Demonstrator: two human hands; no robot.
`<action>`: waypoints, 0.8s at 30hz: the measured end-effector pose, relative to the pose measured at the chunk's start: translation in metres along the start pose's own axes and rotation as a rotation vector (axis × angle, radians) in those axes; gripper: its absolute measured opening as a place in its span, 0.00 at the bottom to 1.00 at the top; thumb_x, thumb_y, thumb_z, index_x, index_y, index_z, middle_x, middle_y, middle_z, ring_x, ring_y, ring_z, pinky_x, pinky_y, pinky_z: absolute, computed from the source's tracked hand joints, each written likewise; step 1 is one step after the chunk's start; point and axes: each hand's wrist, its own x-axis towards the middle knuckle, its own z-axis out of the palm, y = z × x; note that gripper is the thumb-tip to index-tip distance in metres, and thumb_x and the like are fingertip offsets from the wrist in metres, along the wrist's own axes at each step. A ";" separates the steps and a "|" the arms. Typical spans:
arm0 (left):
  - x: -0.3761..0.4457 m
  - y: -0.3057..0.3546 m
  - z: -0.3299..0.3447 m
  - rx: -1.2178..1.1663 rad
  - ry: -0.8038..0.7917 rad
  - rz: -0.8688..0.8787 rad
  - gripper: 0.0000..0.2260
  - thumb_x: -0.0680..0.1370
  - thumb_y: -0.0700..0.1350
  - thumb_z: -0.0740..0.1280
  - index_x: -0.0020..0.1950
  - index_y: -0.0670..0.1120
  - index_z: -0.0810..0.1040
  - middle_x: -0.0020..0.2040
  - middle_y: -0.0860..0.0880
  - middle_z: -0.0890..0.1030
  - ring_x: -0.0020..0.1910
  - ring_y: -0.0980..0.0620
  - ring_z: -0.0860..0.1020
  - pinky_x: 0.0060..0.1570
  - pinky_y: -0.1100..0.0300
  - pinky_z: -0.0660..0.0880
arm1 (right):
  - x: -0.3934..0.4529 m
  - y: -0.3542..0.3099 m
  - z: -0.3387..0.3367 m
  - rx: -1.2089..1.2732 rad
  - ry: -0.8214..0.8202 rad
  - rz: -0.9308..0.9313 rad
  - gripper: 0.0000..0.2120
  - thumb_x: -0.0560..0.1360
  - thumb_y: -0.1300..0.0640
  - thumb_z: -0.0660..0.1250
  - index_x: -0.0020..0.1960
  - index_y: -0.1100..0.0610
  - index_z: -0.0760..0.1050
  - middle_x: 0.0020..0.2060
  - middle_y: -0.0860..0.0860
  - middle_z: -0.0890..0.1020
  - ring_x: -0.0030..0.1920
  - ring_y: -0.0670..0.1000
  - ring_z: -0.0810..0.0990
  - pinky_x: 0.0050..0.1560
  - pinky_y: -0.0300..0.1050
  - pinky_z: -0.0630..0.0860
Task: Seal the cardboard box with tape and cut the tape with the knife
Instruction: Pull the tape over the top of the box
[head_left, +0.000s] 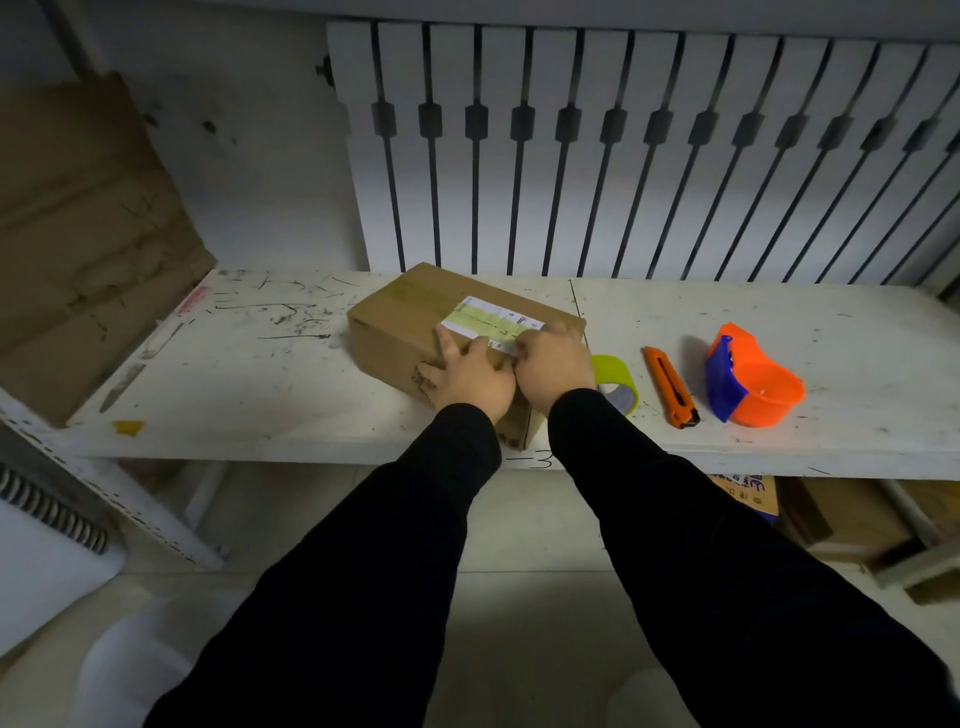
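A brown cardboard box (400, 322) with a white label lies on the white table (260, 384), its flaps down. A strip of yellow-green tape (480, 314) runs across its top. My left hand (467, 376) lies flat on the box's near end, fingers spread. My right hand (553, 366) presses on the box top beside it, fingers curled down; whether it pinches the tape's end is hidden. A yellow-green tape roll (618, 384) stands just right of my right wrist. The orange utility knife (670, 387) lies on the table further right, untouched.
An orange and blue tape dispenser (753, 384) sits right of the knife. A white slatted panel (623, 156) stands behind the table. Flat cardboard (78, 234) leans at the left. More boxes (852, 514) sit under the table at right.
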 end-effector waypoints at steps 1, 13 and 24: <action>0.000 -0.001 0.003 -0.004 -0.009 0.000 0.23 0.78 0.54 0.57 0.73 0.54 0.60 0.78 0.49 0.37 0.75 0.31 0.46 0.72 0.40 0.58 | 0.002 0.003 0.000 0.000 0.009 0.002 0.18 0.75 0.59 0.55 0.63 0.58 0.74 0.61 0.58 0.73 0.63 0.59 0.68 0.61 0.52 0.68; -0.005 -0.016 0.010 0.085 -0.090 0.096 0.49 0.66 0.63 0.71 0.77 0.54 0.45 0.76 0.46 0.30 0.74 0.31 0.36 0.73 0.37 0.49 | 0.002 0.022 -0.004 0.066 -0.089 0.048 0.19 0.79 0.54 0.51 0.66 0.57 0.69 0.66 0.57 0.71 0.63 0.60 0.71 0.64 0.55 0.69; -0.013 -0.037 -0.018 -0.145 -0.152 0.177 0.32 0.72 0.37 0.70 0.73 0.53 0.65 0.79 0.50 0.41 0.78 0.45 0.49 0.74 0.53 0.59 | -0.012 0.005 -0.013 -0.027 0.010 0.091 0.17 0.78 0.54 0.51 0.60 0.60 0.72 0.57 0.59 0.77 0.60 0.59 0.72 0.62 0.53 0.68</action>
